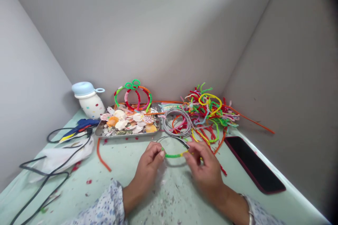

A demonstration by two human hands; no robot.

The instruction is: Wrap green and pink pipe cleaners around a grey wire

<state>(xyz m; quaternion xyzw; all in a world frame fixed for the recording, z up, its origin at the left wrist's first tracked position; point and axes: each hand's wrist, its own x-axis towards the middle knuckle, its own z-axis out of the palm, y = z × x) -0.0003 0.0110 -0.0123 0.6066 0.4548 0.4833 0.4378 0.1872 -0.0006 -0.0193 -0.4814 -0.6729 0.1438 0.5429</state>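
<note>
Wire hoop: the thin ring (169, 136) is held low over the counter (124, 158), between the two hands, its bare arc on the far side.
Covering: a green pipe-cleaner wrap (173, 156) runs along the near arc, with a yellow pipe-cleaner section (182, 154) beside it at the right.
Left grip: closed in a pinch of thumb and forefinger (150, 161) at the green end of the near arc.
Right grip: thumb and fingers drawn together (204, 165) about the yellow section; the exact contact is partly hidden by the fingers.
Step in hand: it looks like winding or settling pipe cleaner round the wire, with much of the ring uncovered.
Next move calls for: a steady left pinch so the ring does not turn, and small close twists from the right fingers; loose turns could slide along the smooth wire.
Wire coil: a grey bundle (164, 123) lies just beyond the hoop.
Pipe-cleaner pile: a multicoloured tangle (196, 107) is heaped behind the right hand.
Shell tray: a metal tray (126, 135) of seashells (120, 124) sits beyond the left hand, with wrapped rings (150, 99) standing at its back.
Smartphone: it lies dark-faced (255, 164) by the right edge.
</note>
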